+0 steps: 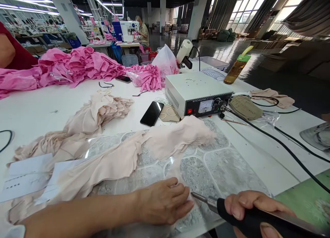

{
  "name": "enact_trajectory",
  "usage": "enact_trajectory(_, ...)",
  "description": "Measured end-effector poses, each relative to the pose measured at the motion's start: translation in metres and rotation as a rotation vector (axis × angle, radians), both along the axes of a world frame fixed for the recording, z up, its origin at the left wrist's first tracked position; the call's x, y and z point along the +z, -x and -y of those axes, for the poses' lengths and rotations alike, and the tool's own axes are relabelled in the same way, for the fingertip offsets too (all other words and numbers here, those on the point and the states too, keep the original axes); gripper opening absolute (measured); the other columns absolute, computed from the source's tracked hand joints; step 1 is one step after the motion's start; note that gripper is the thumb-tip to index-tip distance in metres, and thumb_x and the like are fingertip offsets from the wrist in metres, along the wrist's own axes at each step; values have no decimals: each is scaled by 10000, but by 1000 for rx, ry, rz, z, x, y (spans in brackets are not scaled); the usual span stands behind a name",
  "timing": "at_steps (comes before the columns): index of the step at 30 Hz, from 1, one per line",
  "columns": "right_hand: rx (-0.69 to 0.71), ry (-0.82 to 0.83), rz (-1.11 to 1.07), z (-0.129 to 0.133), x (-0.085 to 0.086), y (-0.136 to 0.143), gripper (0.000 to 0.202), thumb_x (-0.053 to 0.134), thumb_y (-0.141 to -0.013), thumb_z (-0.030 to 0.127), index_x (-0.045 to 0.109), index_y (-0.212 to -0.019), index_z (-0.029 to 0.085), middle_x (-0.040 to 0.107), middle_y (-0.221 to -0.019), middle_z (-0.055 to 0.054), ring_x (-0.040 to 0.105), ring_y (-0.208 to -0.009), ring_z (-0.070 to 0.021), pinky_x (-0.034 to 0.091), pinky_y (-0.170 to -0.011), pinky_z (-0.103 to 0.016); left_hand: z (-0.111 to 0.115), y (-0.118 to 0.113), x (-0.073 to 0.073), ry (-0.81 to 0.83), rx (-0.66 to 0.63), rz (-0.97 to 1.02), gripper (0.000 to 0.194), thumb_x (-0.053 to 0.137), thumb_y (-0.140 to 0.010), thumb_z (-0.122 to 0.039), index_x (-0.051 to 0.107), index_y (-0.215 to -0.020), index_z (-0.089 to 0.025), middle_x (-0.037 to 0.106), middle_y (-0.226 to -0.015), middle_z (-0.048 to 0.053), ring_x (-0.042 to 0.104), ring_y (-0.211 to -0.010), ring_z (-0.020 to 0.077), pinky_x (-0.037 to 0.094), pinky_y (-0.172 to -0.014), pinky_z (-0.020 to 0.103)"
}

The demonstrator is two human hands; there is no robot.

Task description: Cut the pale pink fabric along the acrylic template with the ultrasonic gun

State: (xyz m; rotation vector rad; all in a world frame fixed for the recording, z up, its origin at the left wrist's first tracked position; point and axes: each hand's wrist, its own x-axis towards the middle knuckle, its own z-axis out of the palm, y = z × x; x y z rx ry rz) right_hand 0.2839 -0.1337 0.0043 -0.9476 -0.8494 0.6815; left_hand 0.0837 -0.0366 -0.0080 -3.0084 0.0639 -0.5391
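My left hand [165,202] lies over a thin beige fabric piece [176,169] on the clear patterned mat [227,166], its fingers curled together and pressing on the cloth. My right hand [254,210] is wrapped round a black-handled tool [237,214] with a pointed metal tip. That tip touches or nearly touches the fabric just right of my left fingertips. Beyond my hands, a stack of beige fabric pieces [177,135] lies on the mat, and a longer beige pile [103,166] stretches to the left above my forearm.
A control box [201,90] stands at the back, its black cable [278,140] running right. A phone [152,113], a bottle [237,68], paper sheets [25,176] and pink fabric [82,64] are around. A person [143,32] sits at a sewing machine; another's arm shows far left.
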Motion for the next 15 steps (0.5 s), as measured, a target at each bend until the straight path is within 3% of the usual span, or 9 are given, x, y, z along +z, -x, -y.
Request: enact_trajectory(15, 74, 9, 51, 3, -1, -4, 48, 577, -871, 285, 576, -907, 253, 562, -775, -23, 599, -615, -173, 571, -566, -383, 0, 1, 0, 37, 0, -38, 244, 389, -991, -136, 615, -1061, -79, 646, -979, 154, 579, -777, 201, 433, -712, 328)
